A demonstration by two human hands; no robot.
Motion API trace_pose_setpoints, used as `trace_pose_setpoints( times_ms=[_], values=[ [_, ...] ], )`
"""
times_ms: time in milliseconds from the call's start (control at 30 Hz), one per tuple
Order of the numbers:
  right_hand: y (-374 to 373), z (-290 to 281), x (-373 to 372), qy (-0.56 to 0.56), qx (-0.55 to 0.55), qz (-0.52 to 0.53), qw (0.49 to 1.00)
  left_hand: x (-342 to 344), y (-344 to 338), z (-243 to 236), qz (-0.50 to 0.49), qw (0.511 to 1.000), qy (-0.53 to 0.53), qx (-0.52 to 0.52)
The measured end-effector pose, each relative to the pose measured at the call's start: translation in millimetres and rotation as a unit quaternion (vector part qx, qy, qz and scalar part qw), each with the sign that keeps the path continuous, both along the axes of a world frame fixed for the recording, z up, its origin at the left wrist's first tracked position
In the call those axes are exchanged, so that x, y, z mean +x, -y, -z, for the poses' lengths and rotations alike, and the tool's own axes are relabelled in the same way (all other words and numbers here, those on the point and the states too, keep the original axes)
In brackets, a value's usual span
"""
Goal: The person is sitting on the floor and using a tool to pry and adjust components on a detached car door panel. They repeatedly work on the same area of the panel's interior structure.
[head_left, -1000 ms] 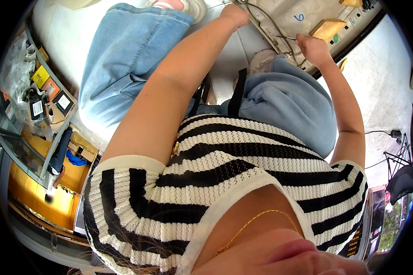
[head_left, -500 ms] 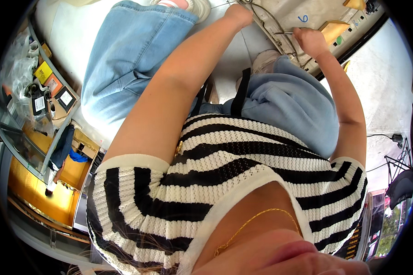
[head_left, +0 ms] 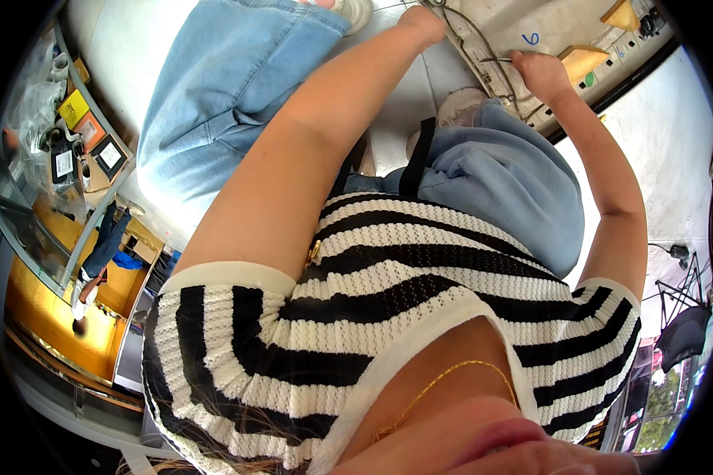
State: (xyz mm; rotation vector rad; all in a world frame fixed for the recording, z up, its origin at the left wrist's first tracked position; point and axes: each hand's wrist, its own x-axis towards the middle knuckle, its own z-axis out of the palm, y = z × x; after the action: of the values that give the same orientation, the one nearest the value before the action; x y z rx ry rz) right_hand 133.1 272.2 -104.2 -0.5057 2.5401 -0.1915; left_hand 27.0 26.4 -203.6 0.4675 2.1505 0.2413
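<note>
A large beige panel (head_left: 499, 24), resembling the back of a car door trim, stands or lies at the upper right. A dark cable (head_left: 477, 33) runs along its near left side. My right hand (head_left: 542, 77) is closed over the panel, and a thin dark metal tool (head_left: 496, 59) sticks out of it to the left. Its handle is hidden in the fist. My left hand (head_left: 425, 27) is at the panel's left edge, seen from the back. Its fingers are out of sight, so their grip cannot be made out.
Yellowish blocks (head_left: 583, 62) sit on the panel. My shoe (head_left: 461, 108) is close beside its lower edge. At the left, a glass counter (head_left: 32, 237) carries boxes and plastic bags, and another person (head_left: 95, 277) is beyond it. A black stand (head_left: 683, 328) is at the right.
The whole view has shifted slightly, so panel and hands appear a little further right. My right hand still holds the thin tool. More of the other person shows at the left.
</note>
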Motion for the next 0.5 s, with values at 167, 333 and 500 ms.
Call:
trace_pose_setpoints(
  times_ms=[167, 333, 500],
  values=[
    [12.4, 1.2, 13.9, 0.031, 0.019, 0.046, 0.998, 0.0, -1.2, -1.0, 0.026, 1.0, -0.013, 0.001],
    [23.6, -8.5, 19.5, 0.057, 0.074, 0.062, 0.994, 0.0, -0.8, -1.1, 0.049, 0.999, -0.022, 0.0],
    [36.1, -20.8, 10.1, 0.088, 0.089, 0.061, 0.99, 1.7, 1.6, 1.5, 0.057, 0.998, -0.03, -0.003]
  ],
)
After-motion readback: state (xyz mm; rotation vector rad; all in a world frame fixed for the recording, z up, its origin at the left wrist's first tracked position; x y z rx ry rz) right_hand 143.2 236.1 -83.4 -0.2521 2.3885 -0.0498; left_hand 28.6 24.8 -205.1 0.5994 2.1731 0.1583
